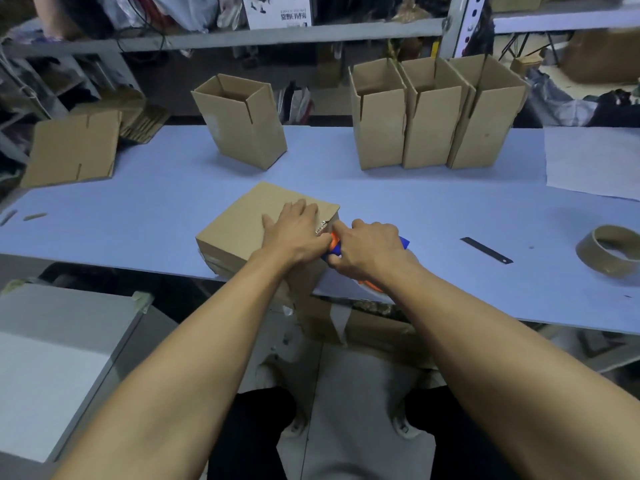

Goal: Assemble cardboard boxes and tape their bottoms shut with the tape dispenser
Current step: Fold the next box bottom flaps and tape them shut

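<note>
Curled round the blue-and-orange plastic tape dispenser [335, 247], the right hand [370, 249] holds it against the right edge of a brown cardboard box [242, 230], its serrated metal teeth showing just at that edge. Most of the dispenser is hidden under the fingers. Touching that hand on its left, the left hand [294, 233] lies flat, fingers straight and spread, pressing the box's smooth matte upper face. The box sits at the near edge of the pale blue table [138, 209], partly overhanging it.

Right of the grip, well apart, lie a thin dark flat ruler [486, 250] and, farther out, a brown cardboard tape core [609, 251], ring-shaped and hollow. Beyond the hands, a single open box [242, 123] stands tilted with flaps up; right of it three tall open boxes [436, 116] stand side by side, touching. Far left, flat unfolded cardboard blanks [72, 147] with slotted edges rest at the table's corner. A white sheet [592, 161] covers the far right of the table.
</note>
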Demonstrator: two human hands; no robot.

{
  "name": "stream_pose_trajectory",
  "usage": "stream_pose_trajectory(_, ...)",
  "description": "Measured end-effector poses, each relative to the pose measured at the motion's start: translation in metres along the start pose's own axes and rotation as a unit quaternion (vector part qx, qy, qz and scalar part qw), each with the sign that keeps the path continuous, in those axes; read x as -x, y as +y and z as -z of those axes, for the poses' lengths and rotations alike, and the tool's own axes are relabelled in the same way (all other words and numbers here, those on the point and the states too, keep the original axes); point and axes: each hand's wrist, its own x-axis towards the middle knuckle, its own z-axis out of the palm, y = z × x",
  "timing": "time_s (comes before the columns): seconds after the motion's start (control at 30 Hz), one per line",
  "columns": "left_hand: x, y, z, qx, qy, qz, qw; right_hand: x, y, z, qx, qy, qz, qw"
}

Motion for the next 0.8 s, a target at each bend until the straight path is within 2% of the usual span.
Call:
stream_pose_trajectory(0.2,-0.01,0.003,-0.014,-0.052,-0.042,0.023,0.998,-0.001,0.001,0.003,0.03,-0.02,0.006,0.999)
stream_pose_trajectory(0.5,-0.007,0.003,-0.016,-0.084,-0.02,0.012,0.996,0.018,0.016,0.003,0.014,-0.004,0.004,1.0)
stream_pose_trajectory(0.67,-0.006,0.002,-0.018,-0.057,-0.015,0.009,0.998,-0.003,-0.007,0.004,0.062,-0.049,0.003,0.997)
stream_pose_trajectory(0.8,-0.009,0.003,-0.017,-0.053,-0.032,0.021,0.998,-0.022,-0.008,0.011,0.014,-0.128,-0.006,0.992)
